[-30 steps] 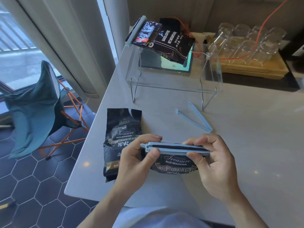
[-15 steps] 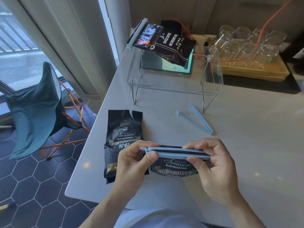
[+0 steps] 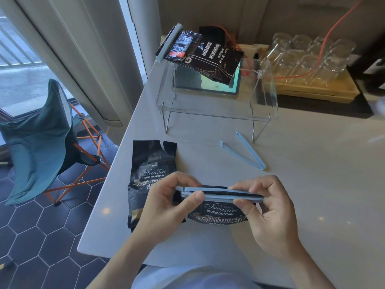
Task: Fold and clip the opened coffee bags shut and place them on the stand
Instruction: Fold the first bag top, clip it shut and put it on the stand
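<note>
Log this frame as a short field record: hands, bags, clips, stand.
left hand: pinching the left end of the clip on the held bag
right hand: pinching the right end of the same clip
held bag: folded top inside the blue clip
second bag: flat on the table, top torn open, unclipped
spare clip: open in a V, beside the stand leg
stand: clear, one clipped bag on top

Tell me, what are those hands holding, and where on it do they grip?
Both hands hold the blue clip across the folded top of a black coffee bag. The left hand pinches the clip's left end, the right hand its right end.
</note>
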